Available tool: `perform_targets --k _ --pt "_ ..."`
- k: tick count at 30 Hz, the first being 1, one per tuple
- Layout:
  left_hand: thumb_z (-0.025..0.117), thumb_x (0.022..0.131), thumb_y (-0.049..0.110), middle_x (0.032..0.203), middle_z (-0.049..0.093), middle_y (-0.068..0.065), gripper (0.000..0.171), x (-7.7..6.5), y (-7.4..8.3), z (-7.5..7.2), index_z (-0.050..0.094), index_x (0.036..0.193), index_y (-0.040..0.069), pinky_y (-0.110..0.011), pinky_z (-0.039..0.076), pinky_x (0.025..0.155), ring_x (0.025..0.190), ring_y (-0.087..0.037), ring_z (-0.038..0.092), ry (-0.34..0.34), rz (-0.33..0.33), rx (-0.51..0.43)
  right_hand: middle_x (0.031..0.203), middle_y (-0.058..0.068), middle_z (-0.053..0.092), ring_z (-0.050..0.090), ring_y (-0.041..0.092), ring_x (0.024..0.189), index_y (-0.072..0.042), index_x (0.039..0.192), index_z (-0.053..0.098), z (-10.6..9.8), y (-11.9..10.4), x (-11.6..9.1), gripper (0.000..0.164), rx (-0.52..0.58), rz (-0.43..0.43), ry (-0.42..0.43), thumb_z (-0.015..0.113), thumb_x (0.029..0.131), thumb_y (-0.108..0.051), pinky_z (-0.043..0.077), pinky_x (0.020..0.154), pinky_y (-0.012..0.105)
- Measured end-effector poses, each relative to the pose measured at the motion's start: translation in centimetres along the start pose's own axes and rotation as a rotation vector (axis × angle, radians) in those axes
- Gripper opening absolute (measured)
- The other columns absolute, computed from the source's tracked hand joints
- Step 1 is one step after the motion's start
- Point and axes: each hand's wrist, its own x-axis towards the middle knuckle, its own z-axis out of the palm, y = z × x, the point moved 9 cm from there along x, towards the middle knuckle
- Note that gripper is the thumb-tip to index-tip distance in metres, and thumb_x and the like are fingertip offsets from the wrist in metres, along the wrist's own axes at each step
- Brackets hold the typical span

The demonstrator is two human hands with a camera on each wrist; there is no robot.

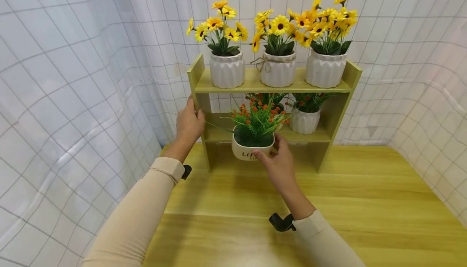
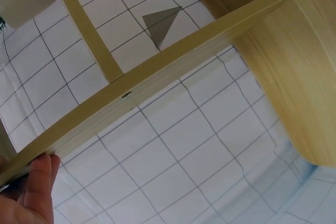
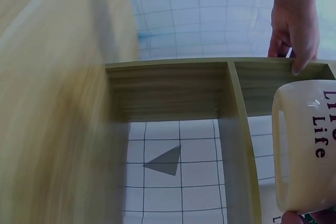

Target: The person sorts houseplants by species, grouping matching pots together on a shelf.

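My left hand grips the left side panel of a small wooden shelf, thumb over the front edge and fingers on the outer side. In the left wrist view, fingers hold that panel's edge. My right hand holds a cream oval flowerpot by its right end, thumb in front. Green leaves and small red flowers fill the pot, which is in front of the middle board. Dark "Life" lettering marks the pot's side in the right wrist view; only fingertips show at its bottom edge.
Three white pots of yellow flowers stand on the top board: left, middle and right. On the middle board, a white pot with red flowers stands at right. The shelf stands on a wooden table before a grid-patterned curtain.
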Motion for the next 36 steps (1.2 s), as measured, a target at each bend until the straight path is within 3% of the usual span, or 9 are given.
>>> perform_targets --k 6,19,23,28,36 --pt "0.048 0.103 0.017 0.120 0.063 -0.029 0.048 -0.3 -0.4 0.1 0.039 0.149 0.009 -0.056 0.053 0.081 0.104 -0.047 0.064 -0.020 -0.014 0.001 0.142 0.012 0.047 0.048 0.027 0.129 -0.006 0.148 0.035 2.3 -0.2 1.6 0.082 0.000 0.016 -0.008 0.081 0.084 -0.031 0.047 0.099 0.045" --pt "0.048 0.102 0.017 0.111 0.066 -0.029 0.049 -0.4 -0.5 0.1 0.038 0.150 0.015 -0.059 0.050 0.079 0.098 -0.051 0.062 0.003 0.007 0.039 0.141 0.016 0.049 0.053 0.027 0.125 -0.002 0.148 0.034 6.6 -0.6 3.8 0.077 -0.054 0.012 -0.020 0.076 0.089 -0.028 0.045 0.101 0.043" --pt "0.048 0.102 0.017 0.112 0.066 -0.029 0.053 -0.2 -0.6 0.3 0.035 0.153 0.017 -0.057 0.050 0.081 0.101 -0.049 0.062 -0.014 -0.014 0.027 0.135 0.015 0.054 0.056 0.027 0.120 -0.002 0.147 0.038 7.1 -0.8 4.4 0.074 -0.124 0.027 -0.013 0.075 0.090 -0.033 0.048 0.097 0.044" --pt "0.048 0.102 0.016 0.121 0.062 -0.030 0.053 0.2 -0.4 0.3 0.034 0.153 0.012 -0.057 0.049 0.086 0.109 -0.048 0.060 -0.020 -0.012 0.016 0.125 0.013 0.060 0.059 0.027 0.112 -0.002 0.142 0.045 7.2 -1.2 5.8 0.069 -0.205 0.004 0.006 0.073 0.090 -0.039 0.049 0.092 0.044" --pt "0.048 0.102 0.017 0.117 0.064 -0.028 0.051 0.3 -0.2 0.1 0.037 0.151 0.010 -0.055 0.052 0.081 0.103 -0.047 0.063 -0.003 -0.001 0.024 0.120 0.014 0.063 0.062 0.028 0.106 0.000 0.140 0.048 7.4 -1.5 7.1 0.068 -0.242 -0.043 0.011 0.073 0.091 -0.040 0.050 0.089 0.044"
